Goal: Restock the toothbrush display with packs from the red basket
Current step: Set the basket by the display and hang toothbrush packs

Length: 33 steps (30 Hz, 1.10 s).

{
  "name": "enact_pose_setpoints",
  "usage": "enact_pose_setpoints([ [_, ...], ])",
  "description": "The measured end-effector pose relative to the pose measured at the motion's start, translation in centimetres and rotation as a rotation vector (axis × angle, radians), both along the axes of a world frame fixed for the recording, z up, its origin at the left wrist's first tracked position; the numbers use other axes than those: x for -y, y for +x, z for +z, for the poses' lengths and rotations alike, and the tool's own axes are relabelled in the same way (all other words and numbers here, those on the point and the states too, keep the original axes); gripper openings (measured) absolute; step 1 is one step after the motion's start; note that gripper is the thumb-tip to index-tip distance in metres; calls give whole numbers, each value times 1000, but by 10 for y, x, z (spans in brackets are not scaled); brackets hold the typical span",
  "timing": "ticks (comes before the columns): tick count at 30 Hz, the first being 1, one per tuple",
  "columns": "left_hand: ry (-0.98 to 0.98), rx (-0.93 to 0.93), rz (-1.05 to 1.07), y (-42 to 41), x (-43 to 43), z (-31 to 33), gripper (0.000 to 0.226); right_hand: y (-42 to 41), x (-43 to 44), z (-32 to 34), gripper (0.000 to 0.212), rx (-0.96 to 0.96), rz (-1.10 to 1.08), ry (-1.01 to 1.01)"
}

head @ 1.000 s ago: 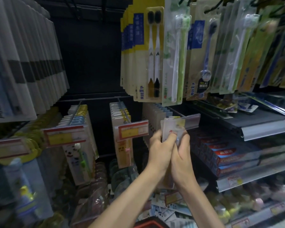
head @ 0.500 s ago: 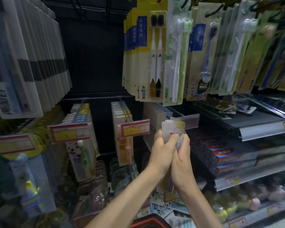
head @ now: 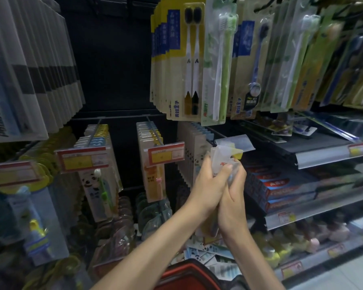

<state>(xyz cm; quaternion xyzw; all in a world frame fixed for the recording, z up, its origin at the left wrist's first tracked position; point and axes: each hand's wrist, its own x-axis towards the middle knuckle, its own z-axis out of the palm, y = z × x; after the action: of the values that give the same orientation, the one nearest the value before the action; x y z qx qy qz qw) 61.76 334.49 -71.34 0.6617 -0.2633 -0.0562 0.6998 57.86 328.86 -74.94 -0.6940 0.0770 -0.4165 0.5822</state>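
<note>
I see the packs [head: 222,159] held upright between both hands, just under the clear tag [head: 236,143] of a peg. The left hand [head: 208,183] curls its grip round their left side, the right hand [head: 234,197] round their right. Below, the red basket [head: 187,271] shows its rim, with loose packs [head: 208,253] heaped at its far edge; I cannot tell whether they lie inside.

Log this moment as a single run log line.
step: hanging pack | left hand: grips toothbrush pack | right hand: grips same pack | pack top: at clear tag holder | red basket: bottom edge
</note>
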Motion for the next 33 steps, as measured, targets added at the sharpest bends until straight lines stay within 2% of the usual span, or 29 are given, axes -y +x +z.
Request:
enact_pose_setpoints([
  [3,-5,-3,-31,-5,-3,-7,28,-8,-5,-4,34,11,-18,17],
  [6,-36,-55,-50,-10,-8,-13,28,-13,-8,-10,41,-38,-14,34],
  [10,-92,-270,-54,-19,-31,-22,40,-21,-18,-19,41,-110,59,26],
  [15,-166,-541,-34,-32,-75,-33,24,-27,-47,-31,40,-211,228,47],
  [20,-187,-815,-42,-41,-133,-46,39,-34,-82,-38,36,-322,455,81],
  [22,-190,-835,-19,-44,-154,-58,42,-37,-96,-42,39,-372,498,43],
  [27,-237,-791,35,-52,-193,-77,31,-38,-131,-53,45,-427,597,-80],
  [30,-209,-683,61,-49,-203,-81,37,-36,-141,-58,52,-408,572,-178],
  [33,-243,-718,86,-46,-204,-83,20,-32,-143,-67,54,-430,443,-380],
])
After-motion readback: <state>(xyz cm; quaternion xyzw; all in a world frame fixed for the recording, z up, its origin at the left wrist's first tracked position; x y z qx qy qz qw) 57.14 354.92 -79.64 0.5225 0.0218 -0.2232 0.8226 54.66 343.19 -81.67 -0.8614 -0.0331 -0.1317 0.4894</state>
